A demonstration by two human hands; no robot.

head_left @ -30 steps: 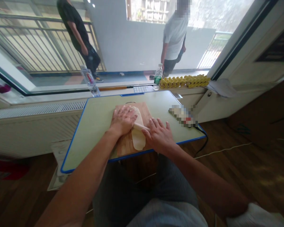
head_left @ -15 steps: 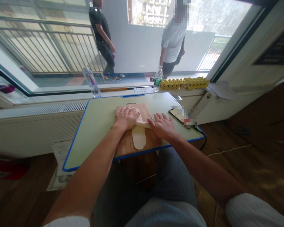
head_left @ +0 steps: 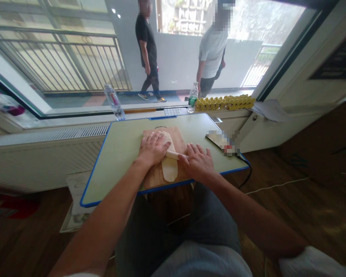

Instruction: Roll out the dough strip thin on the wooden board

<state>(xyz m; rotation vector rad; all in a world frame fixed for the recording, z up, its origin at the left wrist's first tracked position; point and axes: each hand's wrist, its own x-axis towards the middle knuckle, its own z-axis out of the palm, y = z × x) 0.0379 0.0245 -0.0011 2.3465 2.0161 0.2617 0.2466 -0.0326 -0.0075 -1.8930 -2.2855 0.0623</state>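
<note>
Our left hand [head_left: 152, 148] and right hand [head_left: 200, 162] press the rolling pin [head_left: 173, 155], grip wide; unequal pressure could skew the dough [head_left: 170, 171]

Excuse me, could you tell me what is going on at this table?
A person has the left hand and right hand over the two ends of a thin rolling pin, fingers stretched out. The pin lies across a long, flat strip of dough on a wooden cutting board, set on a blue-edged table.
</note>
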